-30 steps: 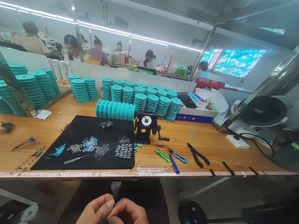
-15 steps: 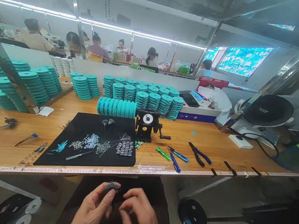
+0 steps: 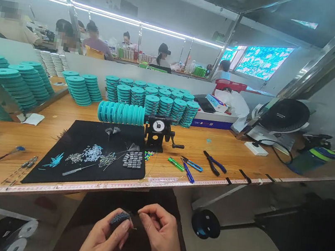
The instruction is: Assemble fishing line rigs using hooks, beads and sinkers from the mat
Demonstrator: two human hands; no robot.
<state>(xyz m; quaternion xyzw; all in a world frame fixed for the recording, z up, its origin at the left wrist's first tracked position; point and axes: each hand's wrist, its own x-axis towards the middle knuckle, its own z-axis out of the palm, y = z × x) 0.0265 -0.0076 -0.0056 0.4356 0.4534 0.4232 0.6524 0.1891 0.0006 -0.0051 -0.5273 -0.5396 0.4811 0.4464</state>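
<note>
Below the table edge, my left hand (image 3: 105, 238) pinches a small dark bundle (image 3: 119, 218) between thumb and fingers. Just to its right, my right hand (image 3: 160, 229) has its thumb and index fingertip pressed together near the bundle; what they hold, if anything, is too small to make out. Beyond both hands lies a black mat (image 3: 84, 176) with grey cylinders (image 3: 132, 159), pale translucent pieces (image 3: 92, 153), small metal parts (image 3: 74, 157) and light blue sticks (image 3: 55, 160).
A black cranked device (image 3: 157, 130) holds a row of turquoise spools (image 3: 121, 113). Turquoise spool stacks (image 3: 166, 105) stand behind. Pliers (image 3: 214, 162), a green tool (image 3: 176, 163) and blue-handled tools (image 3: 192, 164) lie right. Several people sit farther back.
The view has shifted to the right. My right thumb and index finger have closed together beside the bundle. More of the dark bundle now shows in my left hand.
</note>
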